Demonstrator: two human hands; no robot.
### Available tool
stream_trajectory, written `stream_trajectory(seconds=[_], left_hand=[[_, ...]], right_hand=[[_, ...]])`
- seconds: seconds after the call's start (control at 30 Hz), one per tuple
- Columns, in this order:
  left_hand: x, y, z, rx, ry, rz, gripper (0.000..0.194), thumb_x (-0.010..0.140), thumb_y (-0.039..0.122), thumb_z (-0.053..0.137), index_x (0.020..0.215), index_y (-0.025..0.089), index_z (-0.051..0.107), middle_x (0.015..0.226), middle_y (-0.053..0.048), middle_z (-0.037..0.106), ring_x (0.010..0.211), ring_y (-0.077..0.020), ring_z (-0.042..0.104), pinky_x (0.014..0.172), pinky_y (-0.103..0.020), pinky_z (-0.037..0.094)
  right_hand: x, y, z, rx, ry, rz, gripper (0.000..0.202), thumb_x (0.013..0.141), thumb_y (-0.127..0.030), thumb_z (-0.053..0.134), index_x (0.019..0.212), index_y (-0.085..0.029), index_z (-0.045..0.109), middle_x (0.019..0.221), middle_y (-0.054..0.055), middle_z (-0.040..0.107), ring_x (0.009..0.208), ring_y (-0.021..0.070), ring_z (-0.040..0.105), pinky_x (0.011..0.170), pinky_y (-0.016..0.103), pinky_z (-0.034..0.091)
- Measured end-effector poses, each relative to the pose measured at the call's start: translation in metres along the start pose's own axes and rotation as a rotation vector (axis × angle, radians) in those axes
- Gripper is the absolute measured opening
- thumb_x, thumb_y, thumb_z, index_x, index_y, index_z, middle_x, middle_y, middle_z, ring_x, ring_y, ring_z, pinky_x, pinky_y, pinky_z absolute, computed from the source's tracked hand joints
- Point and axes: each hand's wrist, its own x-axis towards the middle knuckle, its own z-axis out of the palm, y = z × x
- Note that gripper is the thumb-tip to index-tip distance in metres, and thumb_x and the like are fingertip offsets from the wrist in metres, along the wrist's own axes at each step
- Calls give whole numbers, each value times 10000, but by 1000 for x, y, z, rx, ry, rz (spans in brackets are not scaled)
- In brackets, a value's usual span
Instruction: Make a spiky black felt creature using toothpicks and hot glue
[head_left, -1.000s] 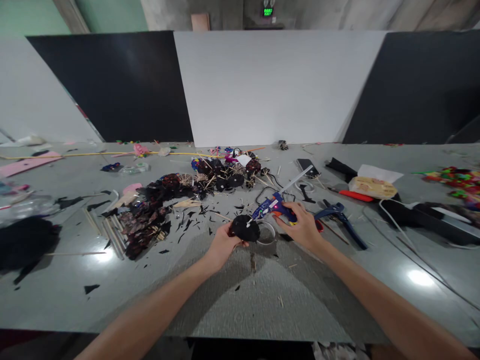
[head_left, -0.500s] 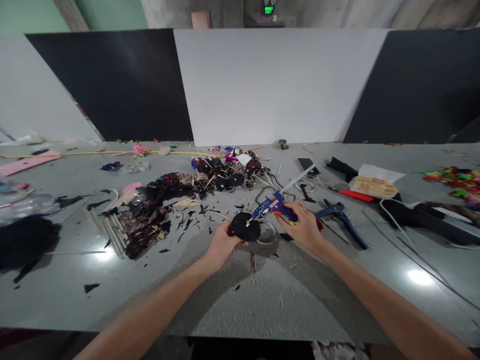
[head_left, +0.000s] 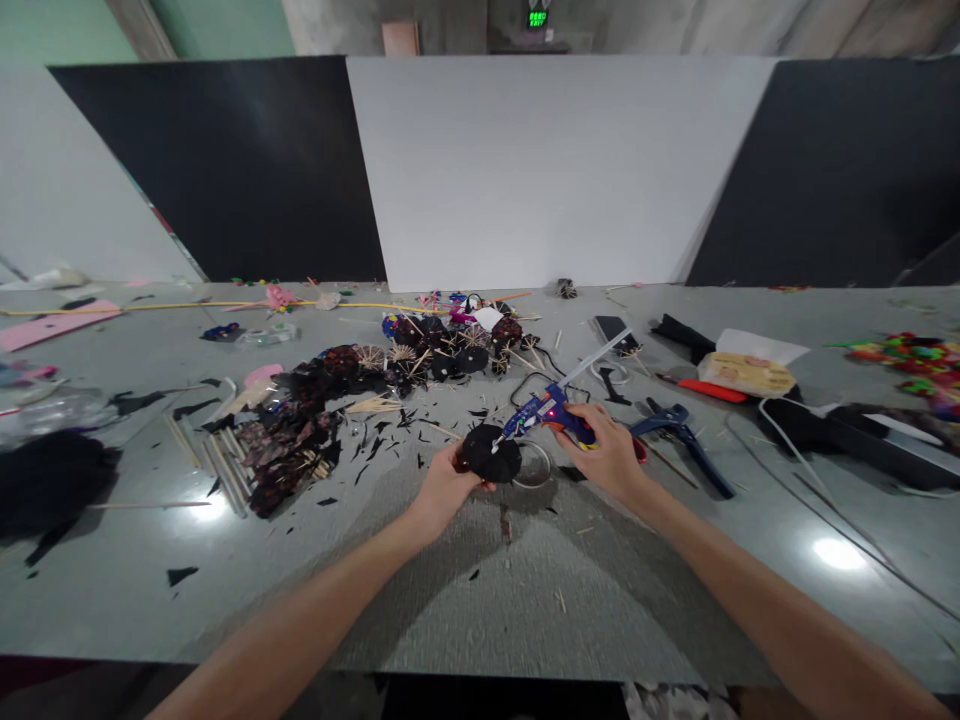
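My left hand [head_left: 448,490] pinches the left edge of a round black fabric piece [head_left: 491,458], held a little above the table. In my right hand [head_left: 604,448] is a blue hot glue gun [head_left: 541,412] with a lit red light and a long clear glue stick [head_left: 596,358] out of its back. Its metal nozzle meets the upper face of the black piece, near the middle. A silvery ring [head_left: 541,470] shows beside the black piece, partly hidden by it. Past the gun lie black scraps and a pile of small stick-and-fabric pieces [head_left: 442,355].
Dark blue cutting pliers [head_left: 686,440] and a red-handled tool [head_left: 712,389] lie to the right, near a yellowish packet [head_left: 746,373]. Cables [head_left: 832,500] cross the right side. Dark crumpled fabric [head_left: 289,450] and glue sticks [head_left: 223,470] lie left. Tall panels [head_left: 562,170] stand behind.
Almost nothing differs. Both hands, the glue gun and the black piece keep nearly the same place, with the nozzle still at the black piece.
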Motion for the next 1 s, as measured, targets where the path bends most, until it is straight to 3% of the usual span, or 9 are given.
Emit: stream_trajectory(seconds=[1.0], left_hand=[[-3,8,6,54,-34,2,292,597,152,783,873,156,685,684,29,697,538,-123,608,566,-238,507]], right_hand=[[-1,0,2,-17,80,-1,214,928,-340,683,1104,-224,646,976,72,749,869,240,713,789,366,577]])
